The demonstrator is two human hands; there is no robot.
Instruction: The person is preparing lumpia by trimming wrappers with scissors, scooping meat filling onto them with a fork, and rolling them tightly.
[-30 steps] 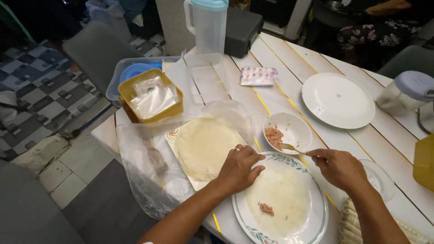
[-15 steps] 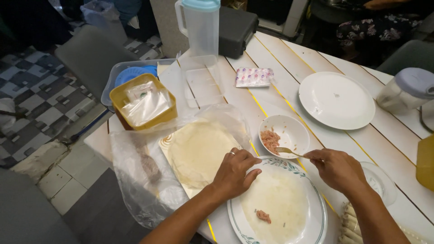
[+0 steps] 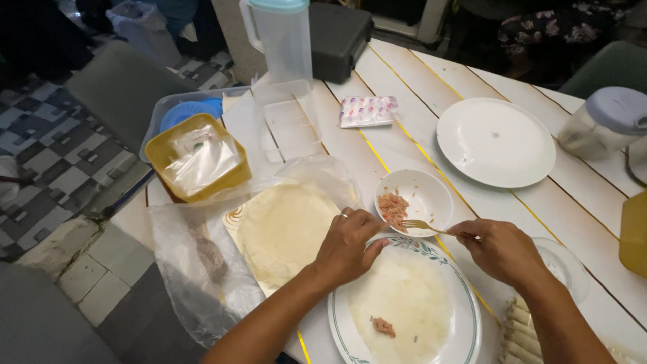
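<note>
Little has shifted since the earlier frames: the fork (image 3: 421, 225) tip has crept slightly further into the bowl (image 3: 413, 201) of pink mince, and both hands sit about where they were. Right hand (image 3: 500, 250) pinches the fork handle between thumb and fingertips, fingers narrow around it. Left hand (image 3: 349, 244) lies flat, fingers loosely curled, pressing the rim of the plate (image 3: 465, 317) where the wrapper (image 3: 404, 303) meets it; it grips nothing. That wrapper, a thin pale round sheet, lies spread on the plate at the table's near edge, with a small dab of mince (image 3: 383, 327) near its front. It looks light, limp and easily torn, likely a bit tacky, so it seems best lifted by its edge with flat fingertips. Left of the plate a stack of sheets (image 3: 286, 229) rests on a clear bag (image 3: 195, 269). Rolled pieces (image 3: 522, 330) lie at the near right edge. Farther back stand a yellow tub (image 3: 202, 158), a jug (image 3: 283, 40) and an empty white plate (image 3: 495, 141). The table (image 3: 418, 87) is pale planks with yellow seams; a tiled floor (image 3: 47, 162) shows off its left edge, dimly lit.
</note>
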